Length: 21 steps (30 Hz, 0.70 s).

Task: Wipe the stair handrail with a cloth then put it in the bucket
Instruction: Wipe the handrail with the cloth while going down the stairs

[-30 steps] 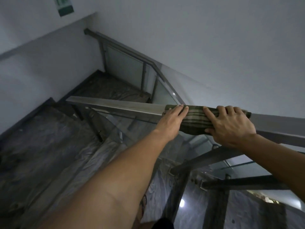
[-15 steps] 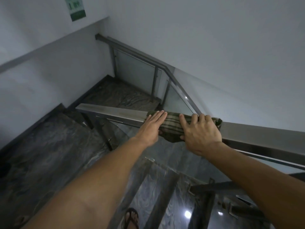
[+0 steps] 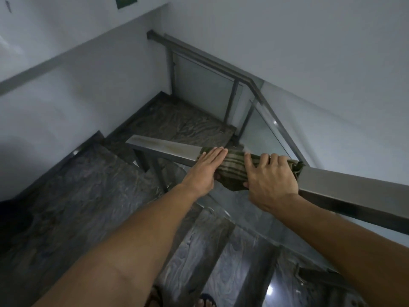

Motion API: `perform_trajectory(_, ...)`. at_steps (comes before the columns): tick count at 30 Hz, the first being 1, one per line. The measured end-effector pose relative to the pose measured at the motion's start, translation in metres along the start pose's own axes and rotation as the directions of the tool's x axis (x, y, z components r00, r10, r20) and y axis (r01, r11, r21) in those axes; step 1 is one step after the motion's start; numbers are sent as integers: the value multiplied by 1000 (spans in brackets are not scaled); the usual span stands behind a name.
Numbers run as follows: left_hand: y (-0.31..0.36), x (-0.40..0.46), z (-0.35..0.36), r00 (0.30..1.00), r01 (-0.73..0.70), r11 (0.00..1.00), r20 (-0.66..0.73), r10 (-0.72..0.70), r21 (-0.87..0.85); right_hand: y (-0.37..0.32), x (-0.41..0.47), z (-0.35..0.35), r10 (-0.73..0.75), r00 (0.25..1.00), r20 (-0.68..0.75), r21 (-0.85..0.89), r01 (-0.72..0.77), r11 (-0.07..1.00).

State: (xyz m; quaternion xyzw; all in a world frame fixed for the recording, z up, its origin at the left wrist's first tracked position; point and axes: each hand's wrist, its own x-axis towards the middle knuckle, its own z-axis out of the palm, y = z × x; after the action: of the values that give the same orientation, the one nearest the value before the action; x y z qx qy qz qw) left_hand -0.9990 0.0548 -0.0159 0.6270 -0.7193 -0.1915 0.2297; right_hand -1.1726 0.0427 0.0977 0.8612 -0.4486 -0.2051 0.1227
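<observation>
Cloth lies over the top of the stair handrail, green w/ pale stripes, and its low edge hangs down the near side of the rail. Both hands are on it. Left hand lies flat on the cloth's left end, fingers straight and pressed close together, tips pointing up & right across the rail. Right hand sits on the cloth's right end, fingers curled over the far side of the rail, thumb under the hanging edge, so it grips cloth & rail together. A strip of cloth shows between the 2 hands. Right of the right hand the cloth ends in a bunched bit.

Rail is flat, grey metal. It runs from the left end, near the middle of the view, down to the right edge. Bare rail left of the cloth has brownish marks. Dark stone steps are below on the left. Toes in sandals peek in at the bottom. Bucket can't be seen.
</observation>
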Motion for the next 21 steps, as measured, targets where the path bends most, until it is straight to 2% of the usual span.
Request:
perform_trajectory(10,-115,2,0,996,-47,995,-68,53,84,-86,80,16,31,999,-30,-13,-31,999)
perform_trajectory(15,-158,6,-3,998,-58,990,21,56,126,-119,113,22,46,999,-24,-25,-47,999)
perform_trajectory(21,-222,9,-9,996,17,992,87,-28,124,-168,163,28,31,999,-21,18,-30,999)
